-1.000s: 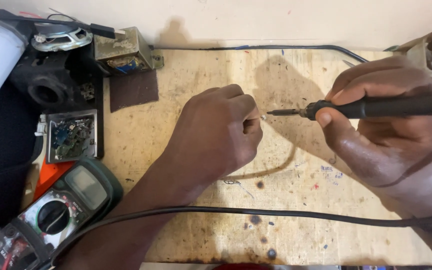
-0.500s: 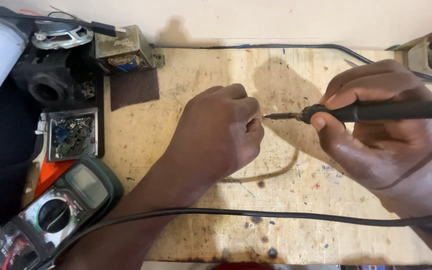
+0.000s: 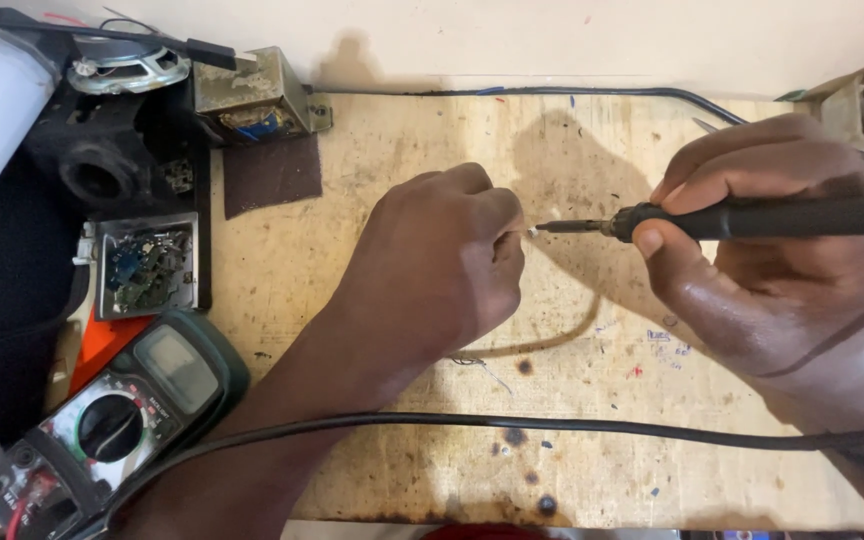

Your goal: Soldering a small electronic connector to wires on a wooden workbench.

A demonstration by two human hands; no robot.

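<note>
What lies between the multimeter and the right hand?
In the head view, the left forearm and a black cable cross the wooden board there.

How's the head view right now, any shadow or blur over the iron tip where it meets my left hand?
Head view: sharp overall, no motion blur on the soldering iron or its tip. The right hand throws a soft shadow up-left across the wooden board, behind the tip; the left hand darkens the wood beneath it. What the left fingers pinch is too small to make out. No glare.

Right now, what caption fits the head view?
Right hand touches soldering iron tip to something tiny pinched in left hand.
</note>
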